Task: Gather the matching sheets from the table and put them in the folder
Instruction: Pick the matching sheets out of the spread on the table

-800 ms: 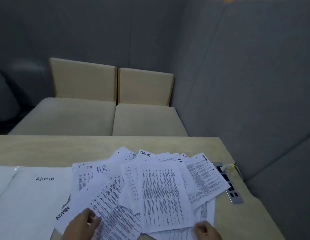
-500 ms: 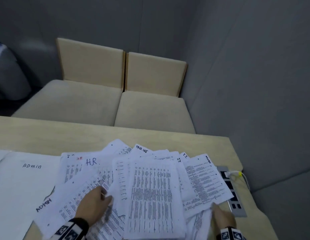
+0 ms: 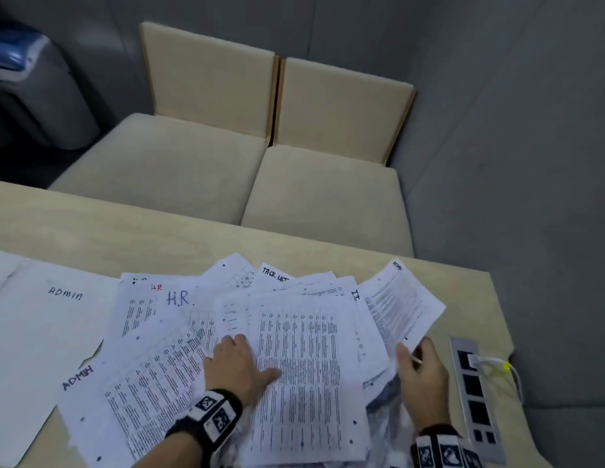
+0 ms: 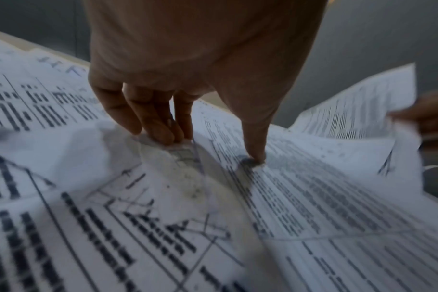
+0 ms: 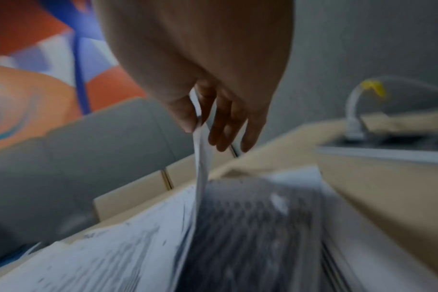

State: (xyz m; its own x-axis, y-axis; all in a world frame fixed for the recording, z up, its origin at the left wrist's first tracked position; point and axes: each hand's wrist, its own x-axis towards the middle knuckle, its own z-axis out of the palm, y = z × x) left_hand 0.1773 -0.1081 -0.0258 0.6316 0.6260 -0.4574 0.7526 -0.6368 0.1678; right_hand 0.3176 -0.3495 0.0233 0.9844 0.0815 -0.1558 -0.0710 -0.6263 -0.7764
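At your far left the white paper folder [image 3: 30, 336], hand-lettered "ADMIN", lies flat on the pale wooden counter [image 3: 159, 238]; its right edge runs under the fanned spread of white printed sheets [image 3: 294, 349] — tables and lists, some marked "H.R.", "TASK LIST", "I.T."; one sheet at the spread's lower left reads "ADMIN" along its edge [image 3: 78, 378]. Your left hand [image 3: 238, 366] rests in the middle of the spread; its grip is released, with the fingers [image 4: 158, 126] laid together on the paper and the thumb tip pressing the dense table sheet beside them. To the right, your right hand [image 3: 421, 376] has its grip clenched on the lower corner of a white text sheet marked "ADMIN" at its top corner [image 3: 401, 309]; thumb and fingers [image 5: 225, 126] pinch the edge — that sheet stands lifted and tilted at the spread's right end, clear of the counter along its outer side. Just beyond it a grey metal socket panel [image 3: 477, 400] is set into the counter, with a white cable plugged in [image 3: 493, 361].
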